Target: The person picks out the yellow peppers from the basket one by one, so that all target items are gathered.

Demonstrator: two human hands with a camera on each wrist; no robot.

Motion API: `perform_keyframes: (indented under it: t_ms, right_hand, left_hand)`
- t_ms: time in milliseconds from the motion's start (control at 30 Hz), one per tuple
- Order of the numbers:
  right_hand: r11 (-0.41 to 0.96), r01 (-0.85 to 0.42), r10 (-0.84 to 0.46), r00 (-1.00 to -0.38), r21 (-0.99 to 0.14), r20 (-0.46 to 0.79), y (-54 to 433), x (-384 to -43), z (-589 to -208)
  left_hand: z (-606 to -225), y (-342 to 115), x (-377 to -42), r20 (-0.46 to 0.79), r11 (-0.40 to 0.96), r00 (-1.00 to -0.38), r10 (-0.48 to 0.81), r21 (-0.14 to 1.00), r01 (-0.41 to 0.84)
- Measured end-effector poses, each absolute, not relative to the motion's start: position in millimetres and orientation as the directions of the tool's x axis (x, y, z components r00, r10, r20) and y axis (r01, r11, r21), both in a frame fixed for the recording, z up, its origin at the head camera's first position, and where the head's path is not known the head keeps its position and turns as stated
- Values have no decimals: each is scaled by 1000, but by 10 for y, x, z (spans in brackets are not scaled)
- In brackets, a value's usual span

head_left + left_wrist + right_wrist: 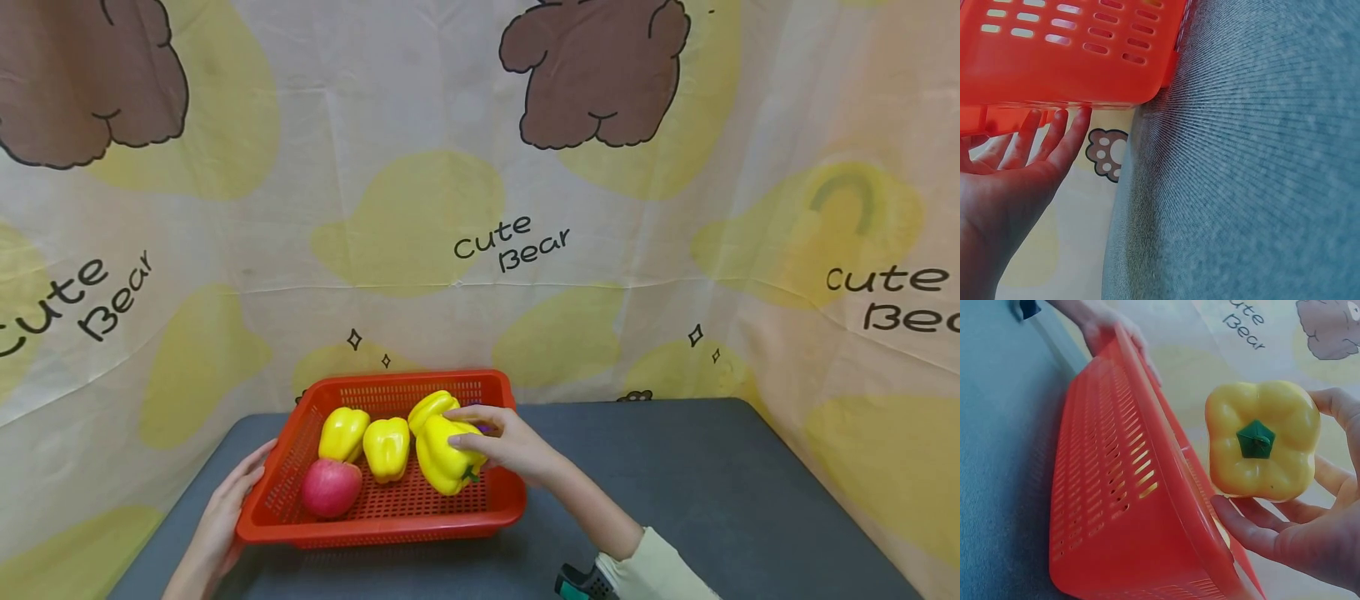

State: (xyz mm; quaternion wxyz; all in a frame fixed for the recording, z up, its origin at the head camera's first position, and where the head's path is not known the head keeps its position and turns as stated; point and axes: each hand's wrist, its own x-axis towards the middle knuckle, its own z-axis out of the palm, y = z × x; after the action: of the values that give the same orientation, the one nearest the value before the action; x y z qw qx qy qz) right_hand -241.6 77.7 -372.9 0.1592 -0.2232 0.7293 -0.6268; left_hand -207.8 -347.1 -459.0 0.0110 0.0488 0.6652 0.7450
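"Right grip (504, 442): state to be entered?"

"Clamped, by thumb and fingers, on one yellow pepper (441, 458), which is held over the right end of the red basket (390, 529)."

"And the left grip (231, 500)?"

"Fingers extended, set against the basket's outer left side."

"Remaining contents?"

"Three loose peppers: back-left pepper (345, 433); middle pepper (386, 450); rear pepper (431, 408), partly hidden by the held one. One red apple (332, 488), front left. Basket stood on the grey worktop (712, 475)."

"Step in hand?"

"Judged to be the handling of a single pepper at the basket; whether it is being lowered or lifted cannot be told. By judgement, a firm hold clear of the rim is called for next, with the basket steadied from the left."

"Discrepancies between views?"

"Green stem (1255, 439) shown face-on by the right wrist view, only obliquely by the head view. Loose peppers and apple listed whole from the head view alone. Left fingertips clearly shown against the basket wall by the left wrist view; in the head view they are partly hidden."
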Motion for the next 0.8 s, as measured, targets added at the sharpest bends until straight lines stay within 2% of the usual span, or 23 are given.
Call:
perform_keyframes:
  t_ms: [800]
  right_hand:
    - [-43,-90,-527,-844,-995,99,908,-2430,-3802]
  left_hand:
    - [-4605,-3470,-2082,132,-175,-984,119,978,110]
